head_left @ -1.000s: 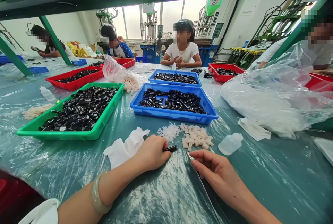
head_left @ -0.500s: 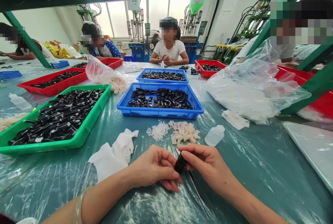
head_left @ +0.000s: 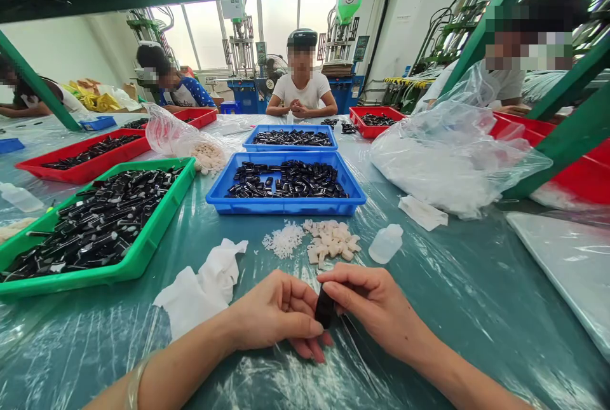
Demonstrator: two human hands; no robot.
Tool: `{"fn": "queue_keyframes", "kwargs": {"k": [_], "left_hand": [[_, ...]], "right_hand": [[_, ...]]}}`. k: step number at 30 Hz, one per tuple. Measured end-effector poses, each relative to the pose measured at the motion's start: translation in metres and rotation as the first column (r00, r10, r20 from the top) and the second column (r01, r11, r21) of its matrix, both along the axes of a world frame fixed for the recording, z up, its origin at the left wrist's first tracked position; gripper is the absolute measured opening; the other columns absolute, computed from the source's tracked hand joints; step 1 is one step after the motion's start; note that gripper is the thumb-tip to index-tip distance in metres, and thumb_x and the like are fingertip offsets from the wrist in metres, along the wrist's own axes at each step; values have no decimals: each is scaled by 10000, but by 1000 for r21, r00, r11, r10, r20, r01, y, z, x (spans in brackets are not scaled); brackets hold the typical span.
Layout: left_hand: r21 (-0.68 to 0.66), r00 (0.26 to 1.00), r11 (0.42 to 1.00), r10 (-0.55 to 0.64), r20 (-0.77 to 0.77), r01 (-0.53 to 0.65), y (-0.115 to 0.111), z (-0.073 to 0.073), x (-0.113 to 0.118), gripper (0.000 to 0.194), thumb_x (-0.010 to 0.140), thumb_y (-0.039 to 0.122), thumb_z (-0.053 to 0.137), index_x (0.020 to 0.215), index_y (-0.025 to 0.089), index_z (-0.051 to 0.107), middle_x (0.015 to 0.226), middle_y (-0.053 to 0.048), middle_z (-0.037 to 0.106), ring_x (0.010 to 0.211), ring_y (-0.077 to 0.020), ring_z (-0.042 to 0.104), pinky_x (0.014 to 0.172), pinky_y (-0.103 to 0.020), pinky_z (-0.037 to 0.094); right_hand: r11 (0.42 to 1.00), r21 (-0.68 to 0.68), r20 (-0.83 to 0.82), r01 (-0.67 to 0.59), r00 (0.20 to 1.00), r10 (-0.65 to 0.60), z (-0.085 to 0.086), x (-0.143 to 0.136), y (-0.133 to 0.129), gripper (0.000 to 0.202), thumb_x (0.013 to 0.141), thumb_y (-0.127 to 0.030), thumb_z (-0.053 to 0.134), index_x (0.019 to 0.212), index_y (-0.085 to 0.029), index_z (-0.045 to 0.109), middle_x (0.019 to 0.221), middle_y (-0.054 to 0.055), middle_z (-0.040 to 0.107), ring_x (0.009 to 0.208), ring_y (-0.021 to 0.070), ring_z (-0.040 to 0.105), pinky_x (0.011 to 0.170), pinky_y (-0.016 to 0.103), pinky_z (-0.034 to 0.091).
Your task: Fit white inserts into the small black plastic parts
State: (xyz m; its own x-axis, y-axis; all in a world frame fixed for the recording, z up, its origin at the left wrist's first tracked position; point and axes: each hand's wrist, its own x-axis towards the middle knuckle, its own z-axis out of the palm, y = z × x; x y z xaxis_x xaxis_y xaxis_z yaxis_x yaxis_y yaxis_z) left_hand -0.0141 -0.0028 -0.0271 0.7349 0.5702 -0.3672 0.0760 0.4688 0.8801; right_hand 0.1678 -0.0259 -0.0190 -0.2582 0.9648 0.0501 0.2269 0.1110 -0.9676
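Observation:
My left hand (head_left: 281,311) grips a small, glossy black plastic piece (head_left: 325,307) between thumb and fingers, holding it roughly upright. At its upper end, my right hand (head_left: 365,292) is closed, thumb and forefinger pinched against the piece. Below the right hand runs a thin dark line, perhaps a slim tool or a crease in the film; I cannot tell which. Just beyond my hands lie a heap of beige foam-like bits (head_left: 331,239) and a heap of small white bits (head_left: 284,239). A crumpled white cloth (head_left: 204,289) lies beside my left forearm.
A blue tray (head_left: 286,206) of black pieces stands ahead, another blue tray (head_left: 248,141) behind it. The green tray (head_left: 143,251) is at left. To the right are a small translucent bottle (head_left: 386,245) and a clear plastic bag (head_left: 443,162). Several people sit around the film-covered table.
The whole view has shifted slightly left. The black piece stands more upright between my hands, its top still at my right fingertips. The person opposite has raised their head.

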Motion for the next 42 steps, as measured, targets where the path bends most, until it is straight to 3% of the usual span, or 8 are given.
{"fn": "queue_keyframes", "kwargs": {"k": [11, 17, 20, 22, 25, 29, 35, 42], "left_hand": [[18, 998, 998, 59, -11, -59, 1, -4, 4, 290, 694, 380, 655, 717, 95, 610, 729, -88, 677, 578, -141, 658, 486, -173, 484], [41, 992, 992, 122, -1, -122, 3, -4, 1, 269, 704, 348, 657, 757, 84, 646, 740, -100, 687, 565, -138, 660, 461, -157, 479], [42, 990, 989, 143, -3, -143, 4, -4, 2, 264, 695, 334, 669, 798, 91, 656, 726, -93, 690, 559, -139, 661, 453, -153, 475], [36, 988, 987, 154, -2, -154, 4, -4, 2, 264, 687, 331, 677, 802, 94, 658, 726, -93, 692, 564, -144, 663, 457, -158, 479], [36, 986, 985, 167, 3, -167, 4, -4, 2, 253, 680, 322, 684, 797, 99, 664, 747, -92, 693, 579, -145, 665, 483, -172, 495], [34, 988, 987, 156, 17, -157, 3, -3, 1, 238, 668, 295, 695, 802, 99, 677, 792, -99, 693, 610, -141, 663, 515, -181, 508], [20, 995, 995, 99, 17, -100, 1, 0, 2, 235, 656, 284, 701, 778, 84, 690, 764, -97, 684, 610, -145, 660, 520, -185, 503], [22, 998, 998, 62, 16, -63, 2, 0, 1, 234, 664, 293, 693, 800, 102, 698, 754, -91, 689, 594, -135, 656, 511, -176, 494]], "right_hand": [[945, 327, 243, -18, 968, -66, -4, -2, -3, 207, 860, -263, 485, 852, -208, 685, 734, 33, 593, 675, 147, 554, 609, 260, 440], [592, 661, 166, 461, 680, -715, 16, 38, 11, 410, 763, -358, 597, 1150, -253, 516, 1121, 71, 556, 1052, 258, 508, 856, 375, 417], [652, 419, 232, 632, 619, -750, 8, 65, 25, 799, 628, -457, 684, 1306, -218, 336, 1273, 117, 463, 1175, 312, 420, 856, 417, 425], [767, 235, 334, 597, 691, -641, -3, 77, 33, 887, 583, -446, 709, 1317, -139, 318, 1276, 171, 464, 1177, 339, 424, 832, 427, 443], [851, 149, 362, 503, 774, -520, -20, 83, 40, 613, 606, -385, 691, 1120, -91, 529, 988, 143, 649, 902, 303, 612, 697, 377, 501], [891, 198, 353, 408, 818, -453, -22, 74, 39, 322, 681, -350, 618, 932, -147, 621, 840, 67, 687, 763, 245, 639, 670, 342, 507], [830, 486, 356, 273, 806, -473, -2, 53, 18, 326, 718, -211, 565, 1039, -249, 613, 1035, 38, 636, 986, 258, 541, 832, 403, 431], [596, 791, 512, -137, 682, -523, 1, 37, 4, 470, 743, 8, 427, 1139, -223, 532, 1015, 82, 584, 964, 248, 468, 766, 423, 427]]}}
